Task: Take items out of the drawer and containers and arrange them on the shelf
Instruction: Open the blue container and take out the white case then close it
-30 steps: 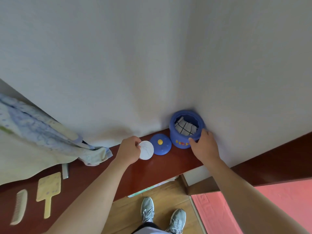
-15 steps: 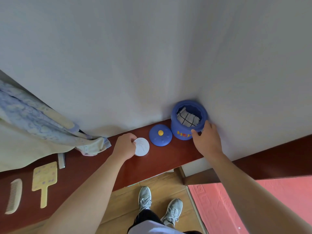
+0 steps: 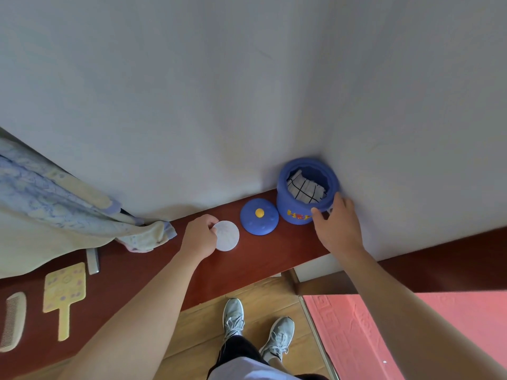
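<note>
A blue jar [image 3: 299, 212] stands in the wall corner on the dark red shelf [image 3: 263, 259], lid off, with a white cloth with black grid lines [image 3: 306, 189] folded inside. My right hand [image 3: 336, 226] grips the jar's rim and side. Its blue lid with a yellow knob [image 3: 259, 216] lies on the shelf just left of the jar. Left of the lid lies a flat white round disc [image 3: 227, 235]. My left hand [image 3: 199, 237] has its curled fingers on the disc's left edge.
A pale blue patterned cloth [image 3: 63, 212] drapes over the shelf's left part. A yellow paddle-shaped mirror [image 3: 64, 290], a cream comb [image 3: 12, 320] and a small grey object [image 3: 92, 260] lie at the left. Wooden floor, my shoes [image 3: 233, 315] and a pink mat [image 3: 362, 333] are below.
My left hand lowered the white disc flat onto the shelf beside the lid. My right hand stayed on the jar.
</note>
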Demonstrator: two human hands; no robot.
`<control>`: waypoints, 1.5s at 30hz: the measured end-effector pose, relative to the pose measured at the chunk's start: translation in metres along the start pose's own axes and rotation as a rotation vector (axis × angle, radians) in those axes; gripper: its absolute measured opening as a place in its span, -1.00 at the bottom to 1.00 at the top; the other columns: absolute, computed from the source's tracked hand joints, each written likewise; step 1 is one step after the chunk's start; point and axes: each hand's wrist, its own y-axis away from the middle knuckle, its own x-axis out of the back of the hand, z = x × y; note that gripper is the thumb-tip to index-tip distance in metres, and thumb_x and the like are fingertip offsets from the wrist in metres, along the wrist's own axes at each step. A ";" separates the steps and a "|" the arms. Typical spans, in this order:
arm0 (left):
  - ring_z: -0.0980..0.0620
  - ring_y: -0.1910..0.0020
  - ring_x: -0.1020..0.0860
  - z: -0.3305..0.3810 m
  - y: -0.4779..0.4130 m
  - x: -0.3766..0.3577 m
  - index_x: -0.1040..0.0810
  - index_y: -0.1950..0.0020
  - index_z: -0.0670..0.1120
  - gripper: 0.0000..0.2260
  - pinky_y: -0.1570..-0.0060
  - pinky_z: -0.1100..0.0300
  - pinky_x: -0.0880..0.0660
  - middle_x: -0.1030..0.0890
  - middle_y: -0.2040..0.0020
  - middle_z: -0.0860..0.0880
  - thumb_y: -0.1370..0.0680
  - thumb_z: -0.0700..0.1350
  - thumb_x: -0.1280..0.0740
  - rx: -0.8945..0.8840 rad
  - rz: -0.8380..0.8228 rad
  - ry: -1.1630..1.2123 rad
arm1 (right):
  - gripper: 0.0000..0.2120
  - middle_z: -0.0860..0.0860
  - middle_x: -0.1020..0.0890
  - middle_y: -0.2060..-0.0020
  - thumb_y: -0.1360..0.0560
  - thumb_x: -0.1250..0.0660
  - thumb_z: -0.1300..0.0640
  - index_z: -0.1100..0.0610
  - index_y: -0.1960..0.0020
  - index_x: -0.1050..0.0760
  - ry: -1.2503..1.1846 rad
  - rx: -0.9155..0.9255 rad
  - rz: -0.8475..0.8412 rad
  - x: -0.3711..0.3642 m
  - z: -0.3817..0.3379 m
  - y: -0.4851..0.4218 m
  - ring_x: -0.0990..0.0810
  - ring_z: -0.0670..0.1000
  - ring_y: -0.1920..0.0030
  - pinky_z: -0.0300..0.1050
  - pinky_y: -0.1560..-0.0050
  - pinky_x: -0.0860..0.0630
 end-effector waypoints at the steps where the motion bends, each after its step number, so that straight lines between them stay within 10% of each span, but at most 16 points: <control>1: 0.00 -0.04 -0.57 0.000 0.000 -0.001 -0.61 -0.08 -0.10 -0.83 -0.02 0.19 -0.42 -0.65 -0.02 0.00 -0.56 -0.26 -0.29 0.001 0.006 0.002 | -0.36 0.14 -0.37 -0.33 -0.53 -0.31 -0.06 0.21 -0.49 -0.19 0.002 -0.001 -0.001 0.000 0.000 0.000 -0.49 0.11 -0.24 0.02 -0.17 -0.53; 45: -0.10 -0.13 -0.57 0.020 -0.009 0.008 -0.60 -0.18 -0.17 -0.73 -0.17 0.09 -0.46 -0.64 -0.11 -0.10 -0.51 -0.31 -0.28 -0.004 -0.044 -0.053 | -0.35 0.13 -0.33 -0.37 -0.55 -0.30 -0.04 0.23 -0.50 -0.16 -0.005 -0.038 -0.045 0.011 -0.011 0.004 -0.45 0.10 -0.28 -0.11 -0.17 -0.44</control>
